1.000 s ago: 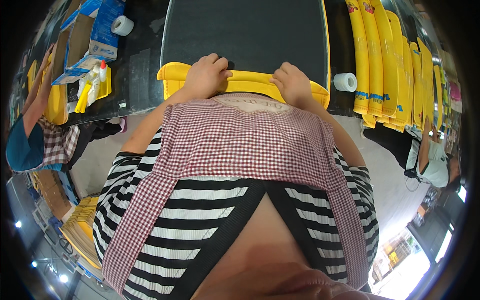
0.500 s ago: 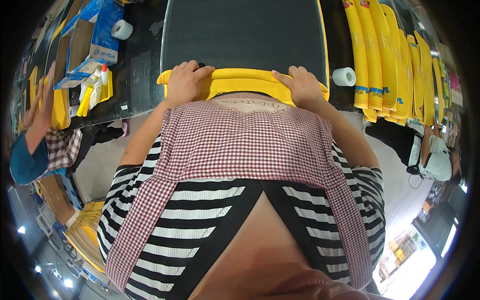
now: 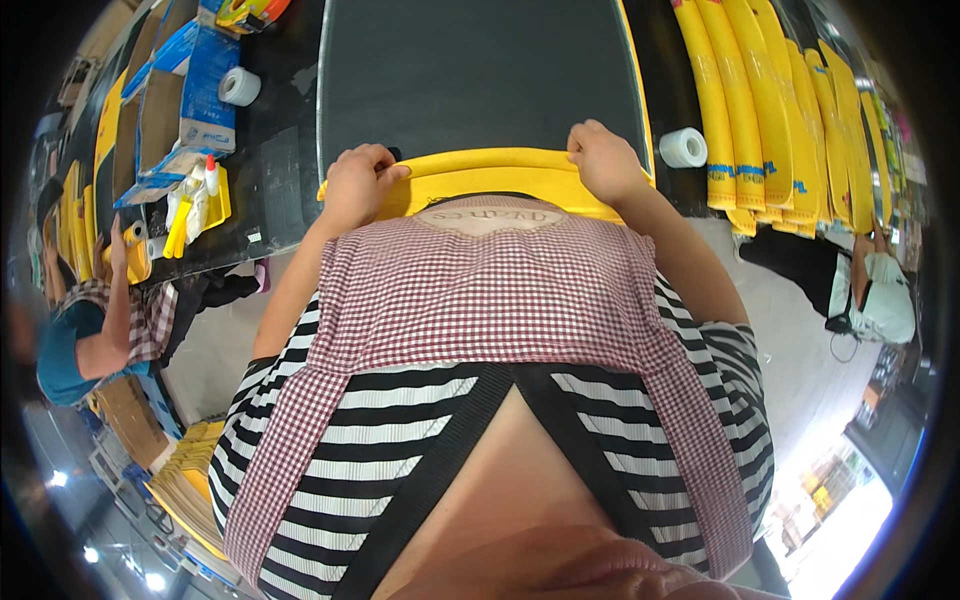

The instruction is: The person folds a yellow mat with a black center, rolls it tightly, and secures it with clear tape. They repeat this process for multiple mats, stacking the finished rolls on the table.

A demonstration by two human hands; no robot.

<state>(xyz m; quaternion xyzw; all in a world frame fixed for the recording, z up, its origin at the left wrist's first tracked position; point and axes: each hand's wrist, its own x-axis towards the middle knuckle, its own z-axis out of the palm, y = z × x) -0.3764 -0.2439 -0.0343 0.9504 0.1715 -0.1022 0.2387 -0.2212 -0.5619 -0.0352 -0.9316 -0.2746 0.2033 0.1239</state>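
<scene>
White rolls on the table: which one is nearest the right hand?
The roll just right of the black panel, between it and the yellow stack. It sits beside the right hand; the other clearly visible roll is across the panel, by the blue box.

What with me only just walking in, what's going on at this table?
A person in a checked apron has both hands at the yellow flap along the near end of a black sheet: the left hand toward its left end, the right hand toward its right. Whether they grip or only press is hard to tell. A white roll sits right of the sheet, beside long yellow bundles.
</scene>
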